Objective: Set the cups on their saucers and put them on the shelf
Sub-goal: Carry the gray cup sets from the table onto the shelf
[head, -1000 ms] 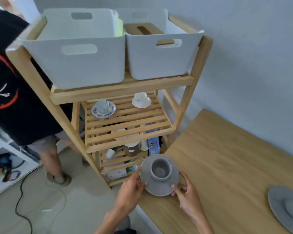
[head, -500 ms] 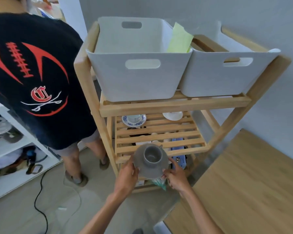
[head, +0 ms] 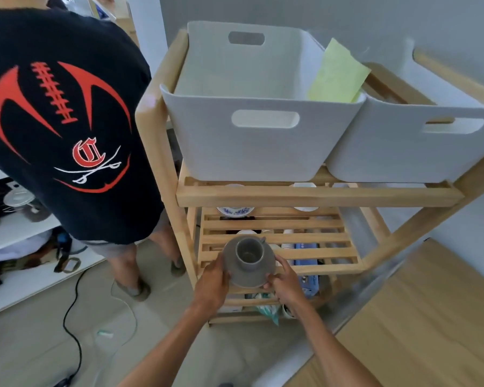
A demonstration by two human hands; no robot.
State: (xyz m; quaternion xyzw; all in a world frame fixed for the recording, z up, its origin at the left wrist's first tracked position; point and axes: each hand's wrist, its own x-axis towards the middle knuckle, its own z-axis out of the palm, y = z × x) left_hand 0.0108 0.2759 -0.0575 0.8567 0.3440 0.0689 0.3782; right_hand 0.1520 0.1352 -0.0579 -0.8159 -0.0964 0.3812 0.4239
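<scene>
Holding a grey cup [head: 249,253] on its grey saucer [head: 248,272] before the wooden shelf [head: 313,195].
Our left hand [head: 212,280] grips the saucer's left rim, our right hand [head: 284,283] its right rim; the cup stands upright, just before the slatted middle tier.

Two white bins [head: 252,129], one grey cup [head: 249,252], three saucers [head: 235,210].

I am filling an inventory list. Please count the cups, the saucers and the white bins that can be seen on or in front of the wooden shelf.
Cups: 3 – grey cup, cup on the blue saucer, white cup, the last two mostly hidden
Saucers: 3 – grey saucer, blue saucer, white saucer
White bins: 2 – left bin, right bin
Total: 8
</scene>
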